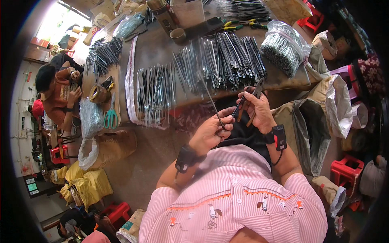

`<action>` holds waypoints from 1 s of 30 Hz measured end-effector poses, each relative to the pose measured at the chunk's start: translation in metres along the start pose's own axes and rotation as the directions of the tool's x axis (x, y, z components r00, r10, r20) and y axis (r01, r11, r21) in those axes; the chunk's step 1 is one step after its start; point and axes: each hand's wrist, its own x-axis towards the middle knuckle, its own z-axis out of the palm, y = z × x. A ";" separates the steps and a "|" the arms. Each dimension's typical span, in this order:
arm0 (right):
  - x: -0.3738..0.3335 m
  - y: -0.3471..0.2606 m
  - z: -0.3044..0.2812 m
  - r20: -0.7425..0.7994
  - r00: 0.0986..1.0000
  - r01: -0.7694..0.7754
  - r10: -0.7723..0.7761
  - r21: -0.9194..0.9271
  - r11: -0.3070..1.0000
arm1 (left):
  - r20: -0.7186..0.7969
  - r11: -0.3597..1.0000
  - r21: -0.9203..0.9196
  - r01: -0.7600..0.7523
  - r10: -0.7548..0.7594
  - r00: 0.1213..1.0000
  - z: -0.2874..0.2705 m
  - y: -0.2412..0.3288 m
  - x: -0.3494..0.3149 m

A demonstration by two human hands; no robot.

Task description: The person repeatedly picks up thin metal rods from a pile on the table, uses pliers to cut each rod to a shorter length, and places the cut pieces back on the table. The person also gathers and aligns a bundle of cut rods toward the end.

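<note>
My left hand is closed on a long, thin dark metal strip, which slants up and left over the table edge. Pliers sit in my right hand, their jaws upward and their brownish handles below the fingers. Both hands are close together in front of my lap. Between their fingertips runs a short dark piece, and I cannot tell whether it belongs to the same strip. Just beyond, a pile of dark strips with shiny ends lies on the table, with a thinner row of strips to its left.
A wrapped bundle of strips stands at the table's right. Farther back are pliers with yellow-green handles, a cup and a flask. Teal scissors lie left. A co-worker sits at the left; sacks stand right.
</note>
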 end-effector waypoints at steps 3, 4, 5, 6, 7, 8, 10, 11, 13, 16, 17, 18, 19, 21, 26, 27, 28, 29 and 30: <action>0.002 0.002 -0.002 -0.009 1.000 -0.025 0.025 0.009 1.000 | 0.014 0.999 -0.035 0.014 -0.013 1.000 -0.002 0.001 0.001; 0.002 0.003 -0.002 -0.014 0.999 -0.030 0.030 0.008 1.000 | 0.018 0.999 -0.041 0.019 -0.018 1.000 -0.003 0.001 0.002; 0.003 0.004 -0.003 -0.017 0.999 -0.034 0.034 0.008 0.999 | 0.021 0.999 -0.047 0.024 -0.023 1.000 -0.005 0.001 0.003; 0.003 0.005 -0.003 -0.021 0.999 -0.039 0.039 0.007 0.999 | 0.061 0.998 -0.062 0.026 -0.022 0.998 -0.007 0.001 0.004; 0.004 0.006 -0.003 -0.019 0.999 -0.040 0.040 0.005 0.999 | 0.076 0.997 -0.065 0.041 -0.036 0.996 -0.009 0.002 0.005; 0.004 0.007 -0.003 -0.018 0.999 -0.041 0.041 0.003 0.999 | 0.128 0.996 -0.076 0.053 -0.043 0.991 -0.010 0.003 0.005; 0.005 0.008 -0.003 -0.019 0.999 -0.042 0.042 0.001 0.999 | 0.128 0.993 -0.099 0.064 -0.051 0.991 -0.011 0.002 0.007; 0.005 0.008 -0.003 -0.021 0.999 -0.044 0.044 0.001 0.999 | 0.074 0.992 -0.112 0.059 -0.051 0.996 -0.011 0.001 0.008; 0.005 0.008 -0.003 -0.025 0.998 -0.051 0.051 0.002 0.999 | 0.003 0.991 -0.125 0.054 -0.054 0.999 -0.009 0.000 0.009; 0.006 0.009 -0.003 -0.039 0.997 -0.072 0.071 -0.004 0.997 | -0.017 0.988 -0.142 0.061 -0.064 0.998 -0.008 0.000 0.010; 0.007 0.010 -0.003 -0.050 0.995 -0.083 0.082 -0.012 0.996 | -0.005 0.985 -0.159 0.068 -0.070 0.998 -0.009 0.000 0.010; 0.007 0.010 -0.003 -0.060 0.994 -0.094 0.093 -0.020 0.995 | 0.007 0.981 -0.177 0.076 -0.076 0.997 -0.010 0.001 0.011; 0.008 0.011 -0.004 -0.063 0.993 -0.105 0.103 -0.023 0.994 | 0.023 0.978 -0.191 0.088 -0.085 0.996 -0.011 0.001 0.012; 0.009 0.012 -0.005 -0.068 0.990 -0.125 0.123 -0.024 0.992 | 0.052 0.969 -0.220 0.112 -0.103 0.993 -0.014 0.001 0.014; 0.010 0.014 -0.009 -0.080 0.988 -0.138 0.134 -0.046 0.989 | 0.098 0.954 -0.264 0.144 -0.122 0.988 -0.021 -0.002 0.020; 0.011 0.014 -0.009 -0.084 0.987 -0.140 0.136 -0.042 0.989 | 0.110 0.948 -0.283 0.149 -0.122 0.986 -0.022 -0.002 0.021; 0.011 0.014 -0.009 -0.085 0.987 -0.141 0.137 -0.047 0.989 | 0.103 0.951 -0.271 0.149 -0.125 0.987 -0.023 -0.003 0.021; 0.011 0.014 -0.009 -0.089 0.986 -0.143 0.138 -0.048 0.989 | 0.109 0.951 -0.270 0.149 -0.123 0.986 -0.024 -0.003 0.022; 0.011 0.014 -0.009 -0.093 0.986 -0.144 0.139 -0.048 0.988 | 0.115 0.951 -0.270 0.148 -0.121 0.986 -0.025 -0.004 0.024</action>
